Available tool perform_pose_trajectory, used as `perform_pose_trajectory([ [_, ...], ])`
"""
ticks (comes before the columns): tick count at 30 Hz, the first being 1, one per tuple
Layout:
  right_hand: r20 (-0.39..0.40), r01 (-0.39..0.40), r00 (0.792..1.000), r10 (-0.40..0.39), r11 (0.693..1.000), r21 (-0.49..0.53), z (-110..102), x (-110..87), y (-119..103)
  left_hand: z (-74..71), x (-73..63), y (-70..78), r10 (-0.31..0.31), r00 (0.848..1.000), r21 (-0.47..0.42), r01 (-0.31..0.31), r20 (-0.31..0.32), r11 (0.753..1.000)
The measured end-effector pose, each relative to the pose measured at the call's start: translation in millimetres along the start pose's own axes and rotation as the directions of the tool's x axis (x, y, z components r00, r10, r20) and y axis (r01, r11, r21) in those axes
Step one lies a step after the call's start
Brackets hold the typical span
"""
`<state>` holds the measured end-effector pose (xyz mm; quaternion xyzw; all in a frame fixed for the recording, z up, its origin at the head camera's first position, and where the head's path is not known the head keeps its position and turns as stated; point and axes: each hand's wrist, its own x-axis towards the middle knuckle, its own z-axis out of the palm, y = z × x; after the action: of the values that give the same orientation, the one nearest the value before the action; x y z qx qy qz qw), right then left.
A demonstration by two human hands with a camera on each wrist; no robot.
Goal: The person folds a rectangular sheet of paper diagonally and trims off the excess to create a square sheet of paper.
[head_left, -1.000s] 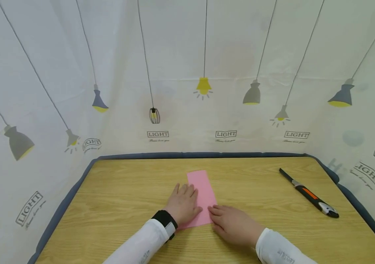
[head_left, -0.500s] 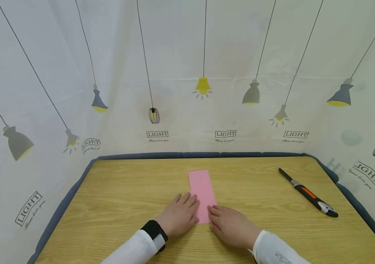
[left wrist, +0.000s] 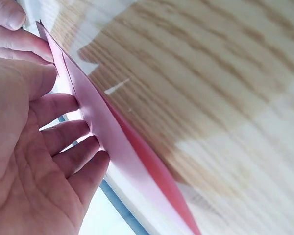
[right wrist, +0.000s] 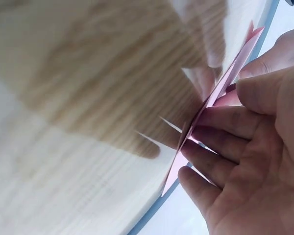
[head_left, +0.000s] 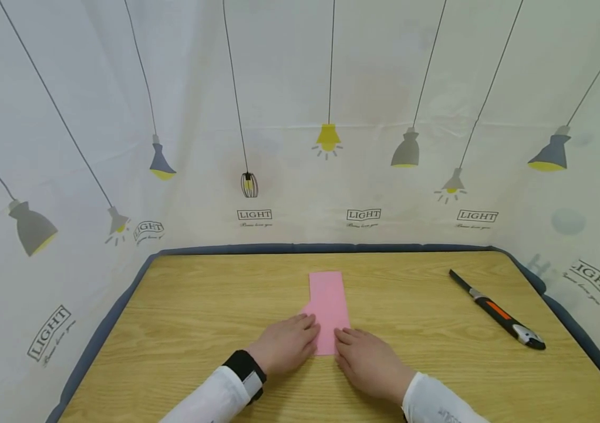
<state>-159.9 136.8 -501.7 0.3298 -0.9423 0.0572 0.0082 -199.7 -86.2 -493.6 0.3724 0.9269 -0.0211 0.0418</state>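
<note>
A pink sheet of paper [head_left: 327,294], folded into a narrow strip, lies on the wooden table in the head view. My left hand [head_left: 285,345] presses its lower left side with fingertips, fingers fairly straight; a small pink flap sticks out just beyond them. At the lower right edge my right hand [head_left: 371,361] rests its fingertips on the strip. In the left wrist view, layers of the paper [left wrist: 115,139] stand apart toward one end, beyond the left hand [left wrist: 34,142]. From the right wrist, the right hand's [right wrist: 245,152] extended fingers touch the paper [right wrist: 230,73].
A tool with a black and orange handle [head_left: 501,314] and a slim dark end lies at the right of the wooden table [head_left: 215,294]. Dark blue edging [head_left: 321,248] borders the table, with a lamp-printed white curtain [head_left: 289,88] behind and beside it.
My left hand has drawn back toward me and slightly left along the paper. The strip's far end has swung right, so it lies straighter. My right hand has barely moved.
</note>
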Motion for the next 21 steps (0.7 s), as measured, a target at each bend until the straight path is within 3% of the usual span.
perform_pose_trajectory([
  [5, 0.006, 0.004, 1.0, -0.004, 0.999, 0.044, 1.4, 0.5, 5.9, -0.4, 0.8, -2.1, -0.004, 1.0, 0.006, 0.004, -0.024, 1.0],
  [11, 0.013, -0.059, 0.998, 0.057, 0.978, 0.2, -8.0, -10.9, 24.8, 0.2, 0.7, -2.2, 0.006, 1.0, -0.017, -0.007, -0.028, 1.0],
  [16, -0.039, -0.164, 0.983, 0.177, 0.962, 0.217, -17.8, -30.9, 63.9, -0.2, -0.8, -4.1, 0.009, 1.0, -0.077, -0.009, -0.005, 0.997],
  [21, -0.047, -0.302, 0.947, 0.318, 0.931, 0.203, -27.0, -54.5, 112.8, 1.5, -1.5, -7.2, 0.003, 1.0, -0.11, -0.001, 0.017, 0.994],
])
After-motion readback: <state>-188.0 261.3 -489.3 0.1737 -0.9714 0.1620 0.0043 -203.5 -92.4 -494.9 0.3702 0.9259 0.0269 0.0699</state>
